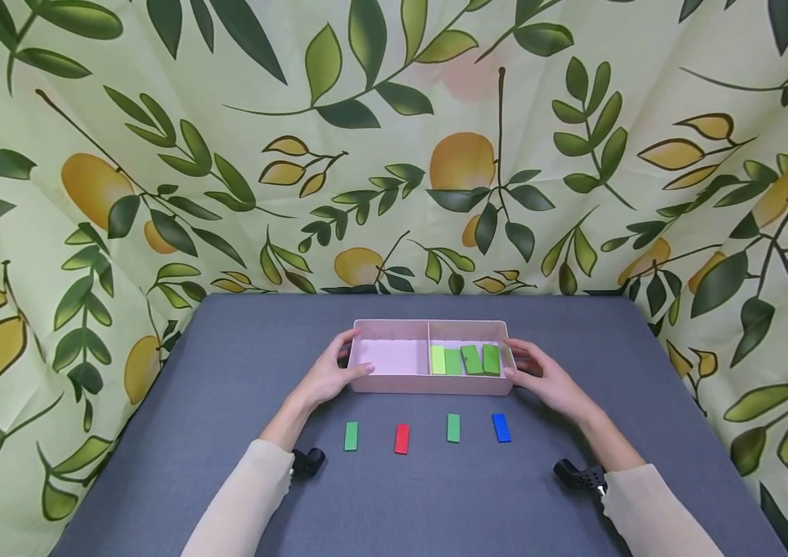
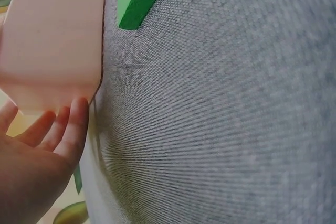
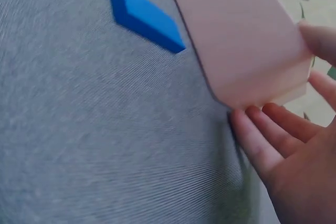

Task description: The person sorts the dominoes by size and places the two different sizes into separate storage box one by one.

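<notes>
A pale pink two-compartment box (image 1: 397, 385) stands lengthwise on the table, between both hands. My left hand (image 1: 324, 373) grips its left end, the thumb at the front corner and the other fingers along the end wall, as the left wrist view also shows. At the opposite end my right hand (image 1: 552, 381) holds the box the same way, thumb near the front right corner. Several green blocks (image 1: 471, 360), one of them a lighter yellow-green block (image 1: 438, 360), lean in a row in the right compartment. The left compartment has a bare floor (image 1: 394, 357).
In front of the box lie a green block (image 1: 351, 436), a red block (image 1: 402, 439), another green block (image 1: 453, 428) and a blue block (image 1: 501, 428), spaced apart on the grey table cloth (image 1: 407, 503). A leaf-patterned curtain (image 1: 394, 178) hangs behind the table and along its sides.
</notes>
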The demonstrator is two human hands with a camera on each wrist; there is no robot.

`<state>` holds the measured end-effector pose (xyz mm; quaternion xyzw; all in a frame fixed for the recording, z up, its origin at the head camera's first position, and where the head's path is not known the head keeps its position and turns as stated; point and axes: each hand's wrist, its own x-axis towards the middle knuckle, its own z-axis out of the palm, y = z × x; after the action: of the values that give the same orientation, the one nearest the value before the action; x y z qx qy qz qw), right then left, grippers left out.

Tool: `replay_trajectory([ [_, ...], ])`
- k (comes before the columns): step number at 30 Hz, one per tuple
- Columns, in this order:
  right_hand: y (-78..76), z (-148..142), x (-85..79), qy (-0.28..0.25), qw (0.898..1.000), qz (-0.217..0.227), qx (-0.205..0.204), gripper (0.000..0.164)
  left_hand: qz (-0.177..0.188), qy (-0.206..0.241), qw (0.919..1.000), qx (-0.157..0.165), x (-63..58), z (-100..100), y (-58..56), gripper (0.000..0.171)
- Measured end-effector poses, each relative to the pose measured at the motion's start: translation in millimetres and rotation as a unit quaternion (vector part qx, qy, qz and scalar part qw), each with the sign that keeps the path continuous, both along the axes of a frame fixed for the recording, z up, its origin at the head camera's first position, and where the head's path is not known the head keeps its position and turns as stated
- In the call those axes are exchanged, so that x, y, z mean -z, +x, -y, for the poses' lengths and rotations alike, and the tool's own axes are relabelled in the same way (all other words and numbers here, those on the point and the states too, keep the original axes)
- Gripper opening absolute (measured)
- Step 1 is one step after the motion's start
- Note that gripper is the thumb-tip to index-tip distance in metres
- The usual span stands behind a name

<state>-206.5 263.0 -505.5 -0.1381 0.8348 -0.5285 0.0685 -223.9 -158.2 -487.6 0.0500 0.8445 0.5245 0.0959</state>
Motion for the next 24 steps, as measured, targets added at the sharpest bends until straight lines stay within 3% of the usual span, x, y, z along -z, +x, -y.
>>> replay_trajectory([
  [14,2.4,1,8.7,-0.045,0.999,0.022,-0.011,0.062,-0.041,-0.045,0.9981,0.012,-3.8,1,1.7,0.078],
  [20,2.9,0,9.6,-0.040,0.999,0.032,-0.006,0.063,-0.065,-0.057,0.9962,0.000,-12.4,0,5.3,0.065],
  [24,2.7,0,9.7,-0.030,0.999,0.039,-0.002,0.064,-0.090,-0.101,0.9908,-0.012,-22.4,-4,11.9,0.052],
])
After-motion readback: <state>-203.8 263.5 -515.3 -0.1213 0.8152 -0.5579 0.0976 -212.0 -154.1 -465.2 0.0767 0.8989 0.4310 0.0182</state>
